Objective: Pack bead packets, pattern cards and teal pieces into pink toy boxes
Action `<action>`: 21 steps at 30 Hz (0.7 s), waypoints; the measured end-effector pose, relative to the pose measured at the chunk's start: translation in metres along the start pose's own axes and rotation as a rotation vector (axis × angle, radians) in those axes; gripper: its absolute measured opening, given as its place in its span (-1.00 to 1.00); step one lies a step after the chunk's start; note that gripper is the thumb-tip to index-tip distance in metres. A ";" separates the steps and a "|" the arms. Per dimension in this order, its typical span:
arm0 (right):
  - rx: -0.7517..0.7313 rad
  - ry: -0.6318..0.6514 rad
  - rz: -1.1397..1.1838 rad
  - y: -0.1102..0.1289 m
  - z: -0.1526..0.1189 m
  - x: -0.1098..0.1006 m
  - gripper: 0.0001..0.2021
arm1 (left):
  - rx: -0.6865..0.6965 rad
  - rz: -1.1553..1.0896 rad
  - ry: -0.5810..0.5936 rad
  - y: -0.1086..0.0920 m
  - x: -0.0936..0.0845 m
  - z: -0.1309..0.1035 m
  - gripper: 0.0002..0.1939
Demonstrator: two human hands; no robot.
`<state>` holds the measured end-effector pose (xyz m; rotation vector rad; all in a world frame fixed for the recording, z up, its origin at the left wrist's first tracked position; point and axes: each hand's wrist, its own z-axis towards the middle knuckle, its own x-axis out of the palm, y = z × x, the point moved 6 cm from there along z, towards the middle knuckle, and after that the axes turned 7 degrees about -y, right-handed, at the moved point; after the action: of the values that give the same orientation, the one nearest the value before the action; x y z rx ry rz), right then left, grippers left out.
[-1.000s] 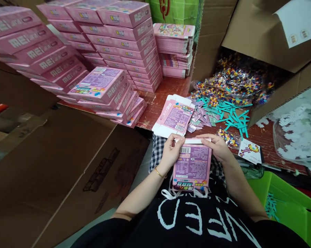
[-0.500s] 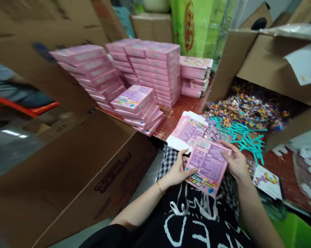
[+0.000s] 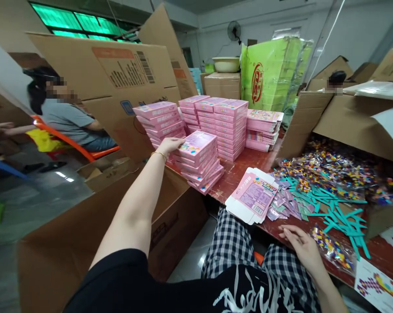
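My left hand (image 3: pixel 170 144) reaches out to the left end of a closed pink box (image 3: pixel 196 145) and grips it. This box lies on top of a short stack of like boxes (image 3: pixel 204 171) at the table's left front corner. My right hand (image 3: pixel 300 244) rests at the table's front edge with fingers apart and holds nothing. It lies next to a small bag of coloured beads (image 3: pixel 333 251). A flat unfolded pink box (image 3: pixel 251 201) lies on the red table (image 3: pixel 235 174) between my hands.
Taller stacks of pink boxes (image 3: pixel 225 124) stand behind. Teal plastic tools (image 3: pixel 341 217), small sachets (image 3: pixel 283 204) and bead bags in a carton (image 3: pixel 333 171) lie at right, a printed card (image 3: pixel 379 284) near the edge. An open carton (image 3: pixel 85 234) stands at left; a person (image 3: pixel 68 121) sits beyond.
The pink box went from both hands over my lap to the low stack, carried by my left hand. My right hand let go and dropped to the table edge. The view tilted up.
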<state>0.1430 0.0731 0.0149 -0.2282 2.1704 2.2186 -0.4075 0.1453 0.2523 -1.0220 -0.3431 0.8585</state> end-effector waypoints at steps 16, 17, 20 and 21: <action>-0.097 0.155 -0.631 0.054 0.228 0.095 -0.73 | 0.170 0.593 0.545 0.080 0.207 -0.324 0.17; -0.090 0.189 -0.624 0.059 0.224 0.099 -0.78 | 0.172 0.571 0.535 0.076 0.203 -0.316 0.20; -0.224 0.265 -0.477 0.097 0.191 0.106 -0.81 | 0.179 0.451 0.446 0.040 0.177 -0.286 0.21; -0.332 0.271 -0.385 0.117 0.174 0.106 -0.80 | 0.170 0.384 0.421 0.023 0.167 -0.278 0.15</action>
<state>0.0087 0.2351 0.1203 -0.9185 1.6493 2.3991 -0.1402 0.1104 0.0705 -1.0947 0.2889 0.9675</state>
